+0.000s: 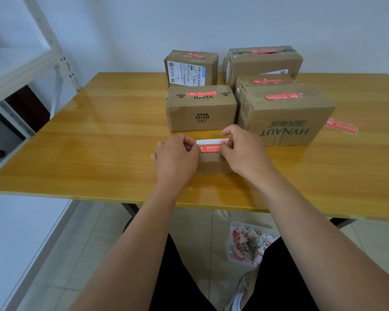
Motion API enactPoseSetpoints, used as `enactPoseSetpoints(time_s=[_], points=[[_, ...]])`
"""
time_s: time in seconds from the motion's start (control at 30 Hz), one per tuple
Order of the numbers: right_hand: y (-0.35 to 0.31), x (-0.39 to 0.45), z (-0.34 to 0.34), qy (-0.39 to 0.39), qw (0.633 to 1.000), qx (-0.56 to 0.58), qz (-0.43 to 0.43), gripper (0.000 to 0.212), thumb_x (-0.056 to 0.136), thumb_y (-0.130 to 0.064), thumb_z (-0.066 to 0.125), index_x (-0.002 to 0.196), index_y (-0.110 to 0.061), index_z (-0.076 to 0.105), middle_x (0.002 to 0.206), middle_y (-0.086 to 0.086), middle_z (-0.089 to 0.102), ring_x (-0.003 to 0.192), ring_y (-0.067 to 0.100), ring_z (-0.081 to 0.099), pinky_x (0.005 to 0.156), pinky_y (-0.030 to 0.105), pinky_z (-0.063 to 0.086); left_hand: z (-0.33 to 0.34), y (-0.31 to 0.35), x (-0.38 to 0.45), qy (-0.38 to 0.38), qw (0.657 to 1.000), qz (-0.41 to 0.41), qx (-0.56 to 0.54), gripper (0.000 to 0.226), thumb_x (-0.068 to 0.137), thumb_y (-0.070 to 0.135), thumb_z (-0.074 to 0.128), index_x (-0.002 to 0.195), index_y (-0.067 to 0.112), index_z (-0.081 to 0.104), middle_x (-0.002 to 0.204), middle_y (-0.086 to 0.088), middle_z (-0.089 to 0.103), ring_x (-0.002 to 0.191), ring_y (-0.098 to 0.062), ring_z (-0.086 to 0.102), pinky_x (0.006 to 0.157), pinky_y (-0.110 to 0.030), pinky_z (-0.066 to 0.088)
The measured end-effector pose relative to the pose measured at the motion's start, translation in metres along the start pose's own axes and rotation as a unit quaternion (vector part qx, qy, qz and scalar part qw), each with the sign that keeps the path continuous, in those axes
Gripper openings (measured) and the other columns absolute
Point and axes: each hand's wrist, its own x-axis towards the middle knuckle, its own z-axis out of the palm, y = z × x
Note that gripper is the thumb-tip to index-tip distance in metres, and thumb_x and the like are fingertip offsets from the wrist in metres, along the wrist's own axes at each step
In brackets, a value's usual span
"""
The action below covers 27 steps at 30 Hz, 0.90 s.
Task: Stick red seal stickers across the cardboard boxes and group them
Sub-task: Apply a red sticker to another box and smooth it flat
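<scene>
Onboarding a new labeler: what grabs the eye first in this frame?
Both hands, left hand and right hand, pinch a red seal sticker over a small box at the table's middle. Behind it stand five sealed boxes; the nearest right one reads HYNAUT.

A single wide-angle view comes from the person's head, looking forward and steeply down along both forearms. The left hand [177, 154] and right hand [241, 151] sit near the picture's centre, close to the lens, with the forearms running back to the bottom edge. Beyond the hands the wooden table [99, 135] stretches away to a pale wall [211, 23] that fills the top of the view. Below the hands, past the table's near edge, the camera sees the tiled floor [76, 254] and the person's own lap. Straight lines bow toward the edges, as at the shelf frame [50, 41] far left of the left hand. There is no second view to share anything with.
</scene>
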Motion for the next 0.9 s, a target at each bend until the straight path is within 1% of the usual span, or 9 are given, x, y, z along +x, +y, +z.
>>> enactPoseSetpoints(time_s=[0.17, 0.23, 0.33, 0.47, 0.53, 0.6, 0.67, 0.8, 0.9], points=[[0.002, -0.001, 0.006, 0.027, 1.0, -0.006, -0.013, 0.029, 0.094, -0.019, 0.06, 0.123, -0.016, 0.057, 0.104, 0.001, 0.064, 0.093, 0.016, 0.058, 0.07, 0.018, 0.037, 0.002, 0.001, -0.005, 0.011, 1.0, 0.013, 0.006, 0.003, 0.09, 0.029, 0.055, 0.09, 0.03, 0.058, 0.087, 0.014, 0.06, 0.098, -0.015, 0.044, 0.077, -0.033, 0.027], [0.004, -0.003, 0.008, 0.044, 0.999, -0.013, -0.028, 0.024, 0.095, -0.018, 0.057, 0.119, -0.015, 0.058, 0.103, 0.0, 0.057, 0.089, 0.013, 0.051, 0.065, 0.018, 0.032, 0.002, 0.001, -0.007, 0.016, 1.0, 0.025, 0.008, 0.006, 0.092, 0.026, 0.054, 0.093, 0.029, 0.059, 0.091, 0.011, 0.062, 0.099, -0.017, 0.043, 0.078, -0.034, 0.03], [0.004, -0.008, 0.012, 0.083, 0.995, -0.016, -0.048, 0.017, 0.096, -0.015, 0.055, 0.112, -0.013, 0.06, 0.103, -0.002, 0.045, 0.087, 0.012, 0.048, 0.07, 0.02, 0.033, 0.005, -0.002, -0.011, 0.031, 0.996, 0.068, 0.039, 0.017, 0.096, 0.023, 0.05, 0.103, 0.031, 0.063, 0.101, 0.006, 0.062, 0.102, -0.022, 0.044, 0.082, -0.035, 0.032], [0.008, -0.013, 0.016, 0.122, 0.99, -0.028, -0.061, 0.014, 0.094, -0.008, 0.056, 0.106, -0.009, 0.063, 0.106, 0.005, 0.049, 0.087, 0.016, 0.051, 0.069, 0.022, 0.038, 0.009, -0.011, -0.018, 0.066, 0.984, 0.137, 0.09, 0.025, 0.095, 0.02, 0.051, 0.109, 0.029, 0.07, 0.101, 0.001, 0.056, 0.099, -0.026, 0.047, 0.082, -0.037, 0.031], [0.012, -0.014, 0.017, 0.141, 0.985, -0.063, -0.078, 0.014, 0.092, -0.006, 0.057, 0.103, -0.005, 0.065, 0.106, 0.009, 0.052, 0.092, 0.023, 0.053, 0.071, 0.027, 0.043, 0.01, -0.015, -0.021, 0.09, 0.97, 0.179, 0.138, 0.024, 0.091, 0.018, 0.052, 0.104, 0.024, 0.072, 0.101, -0.003, 0.057, 0.096, -0.028, 0.05, 0.081, -0.041, 0.034], [0.017, -0.016, 0.02, 0.158, 0.972, -0.119, -0.127, 0.016, 0.091, -0.005, 0.055, 0.1, -0.003, 0.069, 0.11, 0.011, 0.059, 0.102, 0.03, 0.054, 0.081, 0.038, 0.049, 0.011, -0.018, -0.026, 0.104, 0.951, 0.224, 0.183, 0.026, 0.091, 0.021, 0.047, 0.1, 0.02, 0.072, 0.111, -0.004, 0.059, 0.101, -0.028, 0.052, 0.082, -0.041, 0.035], [0.022, -0.02, 0.023, 0.15, 0.956, -0.154, -0.199, 0.025, 0.091, -0.012, 0.049, 0.103, -0.005, 0.071, 0.118, 0.008, 0.065, 0.118, 0.032, 0.053, 0.093, 0.045, 0.044, 0.012, -0.02, -0.033, 0.1, 0.935, 0.274, 0.202, 0.032, 0.093, 0.025, 0.041, 0.102, 0.016, 0.07, 0.124, -0.003, 0.06, 0.113, -0.024, 0.053, 0.091, -0.039, 0.035], [0.03, -0.029, 0.025, 0.086, 0.955, -0.163, -0.232, 0.044, 0.098, -0.032, 0.038, 0.123, -0.011, 0.066, 0.132, 0.002, 0.063, 0.134, 0.022, 0.046, 0.107, 0.042, 0.033, 0.012, -0.026, -0.038, 0.082, 0.922, 0.315, 0.208, 0.043, 0.097, 0.03, 0.039, 0.125, 0.007, 0.064, 0.132, -0.008, 0.062, 0.122, -0.021, 0.057, 0.105, -0.036, 0.036], [0.036, -0.03, 0.025, 0.066, 0.961, -0.168, -0.209, 0.051, 0.099, -0.04, 0.034, 0.134, -0.012, 0.058, 0.14, 0.003, 0.057, 0.138, 0.021, 0.042, 0.112, 0.04, 0.031, 0.013, -0.032, -0.041, 0.056, 0.92, 0.32, 0.218, 0.044, 0.099, 0.034, 0.039, 0.133, 0.014, 0.059, 0.138, -0.01, 0.057, 0.13, -0.024, 0.051, 0.112, -0.039, 0.033]])
